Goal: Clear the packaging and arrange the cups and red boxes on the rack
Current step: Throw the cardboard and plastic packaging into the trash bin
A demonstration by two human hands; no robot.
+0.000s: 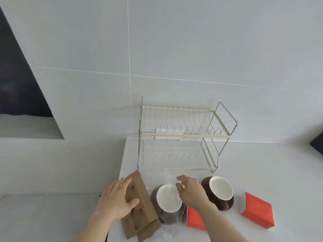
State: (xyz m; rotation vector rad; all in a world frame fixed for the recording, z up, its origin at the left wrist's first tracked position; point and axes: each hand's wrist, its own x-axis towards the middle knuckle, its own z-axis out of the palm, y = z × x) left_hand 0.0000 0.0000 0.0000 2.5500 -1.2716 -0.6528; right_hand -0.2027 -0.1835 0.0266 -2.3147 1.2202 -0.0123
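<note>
A two-tier wire dish rack (183, 135) stands against the wall with both tiers bare. In front of it are two brown cups with white insides: one (168, 198) partly wrapped in clear plastic, the other (221, 188) further right. Two red boxes lie near the front, one (194, 219) under my right forearm, one (257, 209) at the far right. Brown cardboard packaging (141, 206) lies to the left of the wrapped cup. My left hand (117, 198) grips the cardboard. My right hand (189, 190) hovers over the wrapped cup's rim with its fingers apart.
The white counter (262, 172) ends at a left edge close to the cardboard, with a lower white surface (52, 215) beyond it. A tiled wall rises behind the rack. A dark object (317, 142) pokes in at the right edge.
</note>
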